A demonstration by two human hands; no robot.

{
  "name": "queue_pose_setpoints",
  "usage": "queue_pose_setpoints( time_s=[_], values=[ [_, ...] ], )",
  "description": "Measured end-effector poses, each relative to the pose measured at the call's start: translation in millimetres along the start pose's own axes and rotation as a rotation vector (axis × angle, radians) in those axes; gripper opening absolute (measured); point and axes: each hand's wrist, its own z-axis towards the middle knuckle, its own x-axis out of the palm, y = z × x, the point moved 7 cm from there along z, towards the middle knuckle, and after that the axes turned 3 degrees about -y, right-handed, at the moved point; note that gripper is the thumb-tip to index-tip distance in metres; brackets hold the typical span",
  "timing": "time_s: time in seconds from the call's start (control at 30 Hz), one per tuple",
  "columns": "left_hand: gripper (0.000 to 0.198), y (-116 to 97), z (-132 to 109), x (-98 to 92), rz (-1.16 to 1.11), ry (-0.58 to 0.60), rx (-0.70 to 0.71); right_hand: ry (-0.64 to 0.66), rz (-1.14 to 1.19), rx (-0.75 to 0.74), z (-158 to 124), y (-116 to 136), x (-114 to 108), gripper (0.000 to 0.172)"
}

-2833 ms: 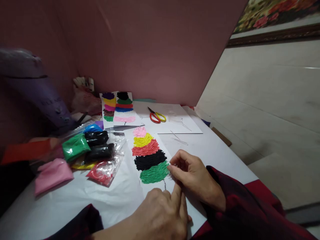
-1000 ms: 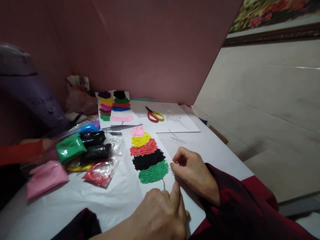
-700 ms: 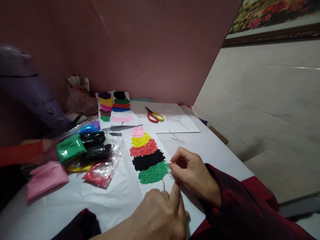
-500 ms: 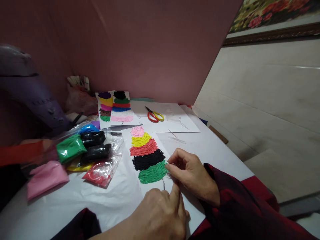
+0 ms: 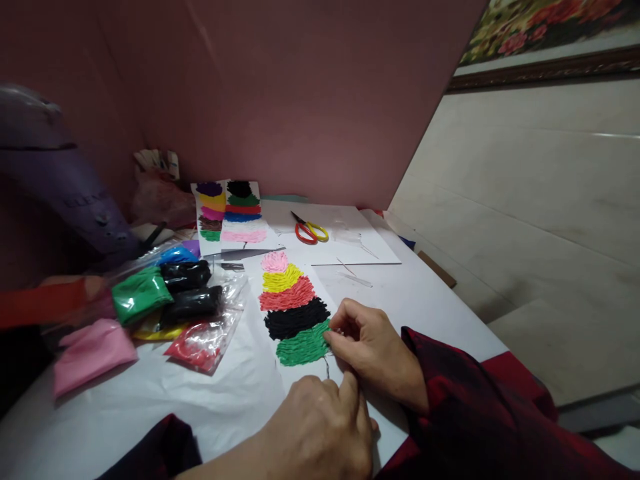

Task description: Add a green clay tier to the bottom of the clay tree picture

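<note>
A white sheet (image 5: 295, 379) bears a tree shape of textured clay bands in pink, yellow, red, black and green. My right hand (image 5: 375, 350) is closed in a pinch, thumb and forefinger at the right end of the green clay band (image 5: 300, 347). Whatever small thing is between those fingertips is hidden. Below the green band, a thin dark stem line (image 5: 327, 367) runs down the paper. My left hand (image 5: 323, 427) lies on the sheet's lower part, fingers curled and pressed down; what they hold, if anything, is out of sight.
Bagged clay lies left: a green pack (image 5: 143, 295), black packs (image 5: 193, 307), a red bag (image 5: 197, 348) and a pink pack (image 5: 95, 357). Behind are scissors (image 5: 309, 232), two finished clay pictures (image 5: 243, 210) and a clear strip (image 5: 354, 279). A purple bottle-like object (image 5: 70, 187) leans far left.
My right hand has shifted slightly left, its fingertips now over the end of the green band. The left hand stays almost in place.
</note>
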Motion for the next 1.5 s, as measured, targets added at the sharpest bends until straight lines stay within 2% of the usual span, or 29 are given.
queue_pose_setpoints(
  time_s=[0.27,0.67,1.13,1.3,1.5],
  values=[
    [0.002,2,2,-4.5,0.009,-0.036,-0.016,-0.026,-0.033,0.016,2,-1,-3,0.012],
    [0.014,5,4,-6.2,0.017,-0.047,-0.053,-0.073,-0.068,0.026,4,-9,-14,0.011],
    [0.016,4,4,-3.0,0.026,0.002,-0.035,-0.143,-0.105,0.040,6,-11,-24,0.011],
    [0.016,4,4,-4.5,0.019,0.010,-0.038,-0.108,0.010,0.026,5,-10,-20,0.009],
    [0.014,5,3,-5.5,0.016,-0.003,-0.054,-0.064,0.021,0.015,4,-10,-16,0.010]
  ],
)
